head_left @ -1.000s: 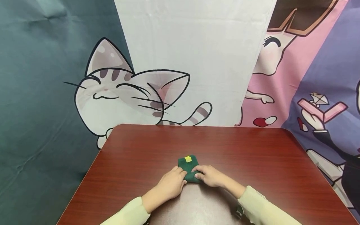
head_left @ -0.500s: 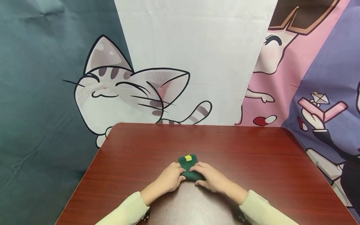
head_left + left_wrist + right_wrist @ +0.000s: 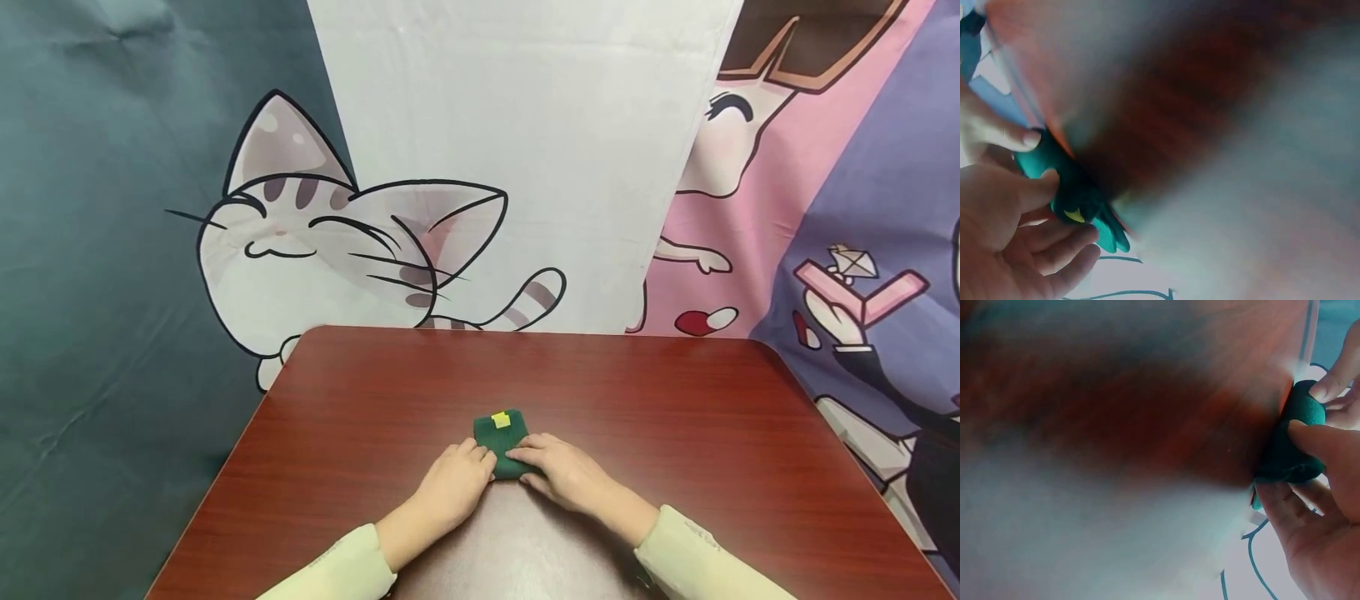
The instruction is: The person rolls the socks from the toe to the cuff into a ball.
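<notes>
A dark green cloth (image 3: 504,450) with a yellow patch (image 3: 501,420) near its far edge lies folded on the table between the two hands. Its near part forms a thick roll, seen in the right wrist view as a rounded green bundle (image 3: 1294,440). My left hand (image 3: 457,483) grips the roll's left end, thumb at the near side and fingers over the top. At the right end my right hand (image 3: 566,471) holds the roll, with its thumb on the near side and its fingers reaching over the cloth. In the left wrist view loose green ends (image 3: 1110,231) stick out past the roll.
The reddish-brown wooden table (image 3: 637,400) stretches around the hands, with rounded far corners. Behind it hangs a printed backdrop (image 3: 525,167) with a cartoon cat. Pale green sleeves (image 3: 337,567) cover both forearms.
The left fingers lifted a little and settled again on the cloth's left end. My right thumb has shifted from the cloth's top to its near edge. The cloth stays almost in place.
</notes>
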A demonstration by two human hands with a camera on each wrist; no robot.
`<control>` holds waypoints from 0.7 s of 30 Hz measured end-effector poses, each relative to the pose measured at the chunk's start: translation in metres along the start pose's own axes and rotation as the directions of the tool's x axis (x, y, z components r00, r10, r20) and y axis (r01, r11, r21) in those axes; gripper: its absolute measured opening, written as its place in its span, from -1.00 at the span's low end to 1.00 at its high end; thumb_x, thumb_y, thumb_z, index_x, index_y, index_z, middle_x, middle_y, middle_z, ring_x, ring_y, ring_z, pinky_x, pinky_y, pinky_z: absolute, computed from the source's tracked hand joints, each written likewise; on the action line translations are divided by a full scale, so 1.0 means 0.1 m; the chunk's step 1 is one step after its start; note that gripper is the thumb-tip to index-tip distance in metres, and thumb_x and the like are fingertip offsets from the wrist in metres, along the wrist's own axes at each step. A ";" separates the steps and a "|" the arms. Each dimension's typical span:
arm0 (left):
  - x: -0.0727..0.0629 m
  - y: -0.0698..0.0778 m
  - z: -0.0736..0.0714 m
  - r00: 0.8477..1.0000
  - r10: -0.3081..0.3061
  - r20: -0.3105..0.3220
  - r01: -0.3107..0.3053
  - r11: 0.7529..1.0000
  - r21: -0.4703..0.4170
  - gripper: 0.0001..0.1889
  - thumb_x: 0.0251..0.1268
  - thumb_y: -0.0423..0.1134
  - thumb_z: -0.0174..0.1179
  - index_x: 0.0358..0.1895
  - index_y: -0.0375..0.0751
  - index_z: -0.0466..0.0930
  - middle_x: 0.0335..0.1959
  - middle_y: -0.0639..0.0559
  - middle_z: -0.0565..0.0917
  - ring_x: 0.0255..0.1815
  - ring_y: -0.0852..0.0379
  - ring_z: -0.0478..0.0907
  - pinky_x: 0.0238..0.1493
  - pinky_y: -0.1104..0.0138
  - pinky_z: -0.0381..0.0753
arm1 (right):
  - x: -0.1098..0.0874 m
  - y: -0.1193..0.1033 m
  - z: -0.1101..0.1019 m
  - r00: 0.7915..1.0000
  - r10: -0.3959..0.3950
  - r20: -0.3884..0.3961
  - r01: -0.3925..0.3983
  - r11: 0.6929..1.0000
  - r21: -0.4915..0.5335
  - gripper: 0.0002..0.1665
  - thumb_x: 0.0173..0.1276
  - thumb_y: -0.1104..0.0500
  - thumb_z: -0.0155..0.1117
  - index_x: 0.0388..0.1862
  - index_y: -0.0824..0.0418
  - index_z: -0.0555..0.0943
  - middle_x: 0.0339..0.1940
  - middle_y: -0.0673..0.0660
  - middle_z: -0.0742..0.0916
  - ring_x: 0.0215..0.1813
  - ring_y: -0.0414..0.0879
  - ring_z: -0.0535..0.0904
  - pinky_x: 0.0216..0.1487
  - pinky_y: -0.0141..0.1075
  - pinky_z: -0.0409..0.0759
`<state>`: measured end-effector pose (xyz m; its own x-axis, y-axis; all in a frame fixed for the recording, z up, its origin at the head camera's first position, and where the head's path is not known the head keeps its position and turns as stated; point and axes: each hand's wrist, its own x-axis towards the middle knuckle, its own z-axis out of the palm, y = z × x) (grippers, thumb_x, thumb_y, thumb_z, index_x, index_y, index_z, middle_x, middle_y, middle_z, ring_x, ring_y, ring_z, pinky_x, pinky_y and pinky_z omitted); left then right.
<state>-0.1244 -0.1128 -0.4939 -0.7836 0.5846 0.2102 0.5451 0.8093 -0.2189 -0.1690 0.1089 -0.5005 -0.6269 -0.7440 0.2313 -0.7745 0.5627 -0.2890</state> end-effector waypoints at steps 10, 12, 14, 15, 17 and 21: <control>-0.04 0.03 -0.02 0.997 0.076 0.031 -0.080 0.986 0.146 -0.73 0.39 -0.19 0.26 0.07 -0.20 0.71 -0.01 0.01 0.76 -0.03 0.12 0.64 -0.05 0.32 0.67 | -0.01 0.02 -0.04 0.998 -0.007 0.056 0.008 1.000 -0.013 -0.47 0.25 0.18 0.50 0.23 0.06 0.67 0.12 -0.03 0.68 0.16 -0.10 0.60 0.08 -0.16 0.65; -0.03 -0.01 -0.01 0.998 0.061 0.030 -0.062 0.997 0.041 -0.74 0.34 -0.17 0.31 0.02 -0.20 0.71 -0.05 0.00 0.76 -0.06 0.12 0.63 -0.06 0.33 0.66 | -0.02 0.02 -0.03 0.998 -0.003 0.056 0.003 1.000 -0.001 -0.47 0.25 0.17 0.51 0.22 0.06 0.68 0.10 -0.05 0.69 0.15 -0.12 0.60 0.07 -0.17 0.66; -0.03 -0.05 0.00 0.999 0.029 0.043 -0.024 0.995 -0.099 -0.73 0.31 -0.16 0.36 -0.01 -0.19 0.71 -0.07 0.01 0.76 -0.06 0.12 0.63 -0.04 0.33 0.65 | -0.02 0.02 -0.02 0.998 0.006 0.058 -0.006 1.000 0.011 -0.48 0.24 0.17 0.52 0.20 0.04 0.68 0.08 -0.09 0.69 0.14 -0.15 0.60 0.03 -0.18 0.67; -0.02 -0.07 0.01 0.998 0.008 0.054 0.001 0.985 -0.171 -0.72 0.30 -0.15 0.38 -0.01 -0.18 0.71 -0.08 0.01 0.76 -0.05 0.12 0.63 -0.02 0.32 0.65 | -0.02 0.02 -0.02 0.998 0.012 0.057 -0.013 1.000 0.018 -0.49 0.23 0.16 0.52 0.19 0.03 0.69 0.07 -0.10 0.70 0.13 -0.16 0.60 0.01 -0.18 0.67; -0.01 -0.10 0.01 0.996 -0.035 0.082 0.057 0.955 -0.290 -0.72 0.29 -0.14 0.39 0.00 -0.17 0.71 -0.09 0.02 0.75 -0.03 0.12 0.63 0.00 0.31 0.66 | -0.02 0.02 -0.01 0.998 0.028 0.058 -0.030 0.999 0.032 -0.50 0.23 0.15 0.53 0.17 0.02 0.70 0.04 -0.13 0.71 0.12 -0.17 0.60 -0.01 -0.18 0.68; 0.01 -0.16 0.02 0.988 -0.091 0.126 0.138 0.891 -0.432 -0.71 0.30 -0.16 0.39 0.03 -0.15 0.72 -0.06 0.04 0.75 0.04 0.11 0.64 0.06 0.26 0.65 | 0.00 0.02 -0.01 0.996 0.064 0.057 -0.067 0.996 0.052 -0.55 0.24 0.11 0.53 0.13 -0.02 0.72 0.01 -0.14 0.72 0.11 -0.18 0.60 -0.01 -0.16 0.68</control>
<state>-0.1343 -0.1253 -0.4918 -0.8615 0.4963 0.1075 0.5068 0.8263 0.2460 -0.1704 0.1107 -0.5002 -0.6696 -0.7255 0.1591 -0.7251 0.5922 -0.3514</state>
